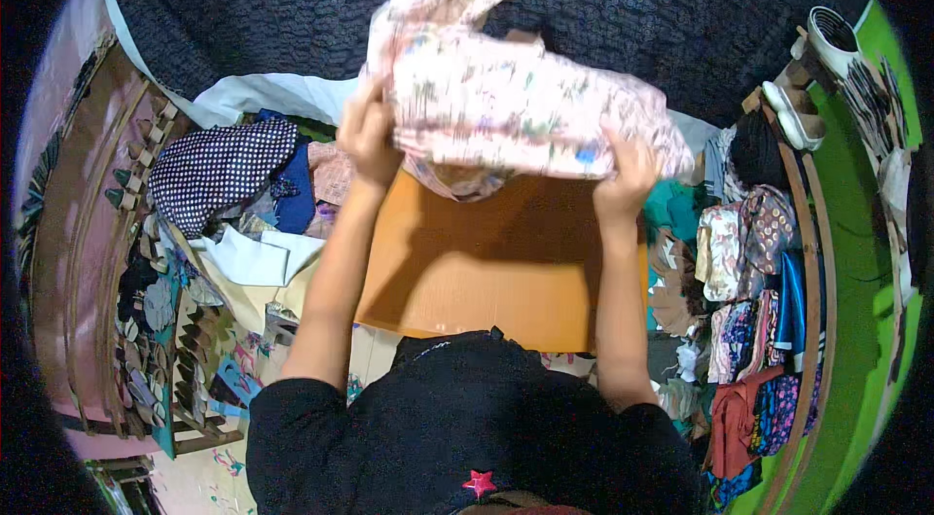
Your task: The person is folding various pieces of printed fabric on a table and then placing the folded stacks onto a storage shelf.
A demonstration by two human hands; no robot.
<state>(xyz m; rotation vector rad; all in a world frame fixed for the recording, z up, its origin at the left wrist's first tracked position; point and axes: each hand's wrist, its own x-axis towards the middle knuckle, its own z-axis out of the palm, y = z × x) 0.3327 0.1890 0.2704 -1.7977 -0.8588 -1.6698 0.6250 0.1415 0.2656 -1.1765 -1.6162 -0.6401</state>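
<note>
A pale pink floral garment (506,97) is held up off the table between my two hands, smeared a little by motion. My left hand (368,134) grips its left end with the fingers closed on the cloth. At the lower right edge, my right hand (628,173) pinches the cloth. A sleeve-like part sticks up and to the right from the garment's top left. Below it stands an orange-brown wooden table (486,272), with the garment's shadow on its top. Whether the garment is a shirt or a dress I cannot tell.
To the left lie a dark dotted cloth (222,170), blue fabric and white sheets (255,257). Shoe racks (190,359) line the left side. At right, folded clothes (744,340) fill a shelf, with white shoes (793,116) above. A dark patterned curtain (272,19) hangs at the back.
</note>
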